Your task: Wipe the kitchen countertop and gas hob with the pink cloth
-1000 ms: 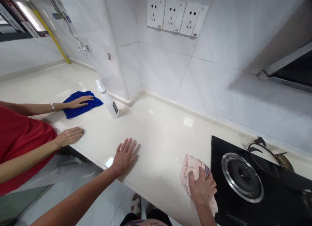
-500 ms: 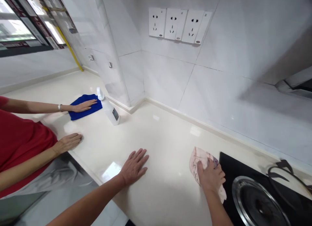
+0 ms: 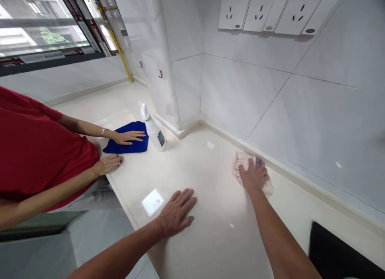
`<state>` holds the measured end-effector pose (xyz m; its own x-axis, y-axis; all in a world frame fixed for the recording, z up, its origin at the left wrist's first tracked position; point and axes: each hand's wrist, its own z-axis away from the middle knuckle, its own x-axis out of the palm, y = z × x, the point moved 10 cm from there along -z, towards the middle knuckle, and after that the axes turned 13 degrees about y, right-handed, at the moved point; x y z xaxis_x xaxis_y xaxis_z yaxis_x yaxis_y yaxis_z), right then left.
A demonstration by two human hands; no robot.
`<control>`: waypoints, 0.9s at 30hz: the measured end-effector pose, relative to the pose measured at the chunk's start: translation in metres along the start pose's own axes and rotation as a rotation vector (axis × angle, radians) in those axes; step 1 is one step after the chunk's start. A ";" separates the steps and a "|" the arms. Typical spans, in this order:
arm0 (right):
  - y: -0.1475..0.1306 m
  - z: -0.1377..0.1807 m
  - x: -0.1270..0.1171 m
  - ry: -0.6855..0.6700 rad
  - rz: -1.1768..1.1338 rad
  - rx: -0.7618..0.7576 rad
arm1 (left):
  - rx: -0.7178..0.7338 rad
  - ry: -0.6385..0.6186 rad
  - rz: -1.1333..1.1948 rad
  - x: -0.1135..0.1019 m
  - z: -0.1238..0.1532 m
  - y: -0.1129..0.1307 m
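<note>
My left hand (image 3: 178, 212) lies flat on the cream countertop (image 3: 204, 239), fingers stretched out, with nothing in it. Farther right, my right hand (image 3: 254, 175) presses a pale pink cloth (image 3: 238, 166) onto the counter close to the wall's foot. Its fingers curl over the cloth, which sticks out on both sides of the hand. A purple mark shows at the cloth's upper edge.
At the left, a person in a red shirt (image 3: 39, 150) has one hand on a blue cloth (image 3: 129, 146). A white spray bottle (image 3: 156, 134) stands beside it. A black cooktop (image 3: 339, 251) sits at lower right; wall sockets (image 3: 264, 10) hang above.
My right hand has moved the pink cloth away from the cooktop, toward the wall. My left hand stays flat on the counter. The view has turned to the left.
</note>
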<state>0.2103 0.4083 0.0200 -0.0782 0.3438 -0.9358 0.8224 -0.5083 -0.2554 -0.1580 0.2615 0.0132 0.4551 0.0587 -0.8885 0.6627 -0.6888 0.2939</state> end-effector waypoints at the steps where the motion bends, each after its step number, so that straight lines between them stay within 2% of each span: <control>1: -0.027 0.003 0.006 -0.025 -0.017 -0.067 | -0.015 0.018 0.001 -0.002 0.000 -0.001; 3: -0.075 0.022 0.013 -0.070 -0.054 -0.207 | -0.033 0.049 -0.012 -0.005 0.000 -0.003; 6: -0.124 0.080 0.010 -0.113 -0.115 -0.400 | -0.027 0.082 -0.057 -0.009 0.000 -0.002; 9: -0.142 0.152 -0.007 -0.072 -0.193 -0.580 | -0.006 0.121 -0.093 -0.014 -0.001 0.000; 11: -0.135 0.191 -0.020 -0.024 -0.247 -0.688 | 0.000 0.132 -0.099 -0.016 -0.002 0.000; 13: -0.112 0.209 -0.027 -0.012 -0.263 -0.737 | -0.007 0.126 -0.099 -0.015 -0.003 -0.001; 15: -0.072 0.201 -0.028 -0.020 -0.221 -0.689 | -0.015 0.118 -0.103 -0.014 -0.003 -0.004; 17: -0.017 0.172 -0.029 -0.006 -0.139 -0.539 | -0.015 0.105 -0.103 -0.011 -0.003 -0.006; 20: 0.078 0.124 -0.034 0.033 -0.010 -0.196 | -0.021 0.087 -0.096 -0.005 -0.002 -0.008; 22: 0.127 0.107 -0.038 0.036 0.037 -0.004 | -0.033 0.083 -0.089 -0.002 -0.002 -0.010; 24: 0.146 0.106 -0.041 0.043 0.046 0.080 | -0.035 0.080 -0.084 0.001 -0.002 -0.011; 25: 0.144 0.111 -0.043 0.061 0.043 0.080 | -0.035 0.079 -0.083 0.002 -0.002 -0.011; 27: 0.121 0.132 -0.045 0.110 0.009 -0.003 | -0.035 0.078 -0.084 0.003 -0.003 -0.011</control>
<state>0.2397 0.2271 -0.0004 -0.0083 0.4236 -0.9058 0.8246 -0.5095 -0.2458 -0.1627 0.2711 0.0086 0.4410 0.1721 -0.8809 0.7202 -0.6534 0.2330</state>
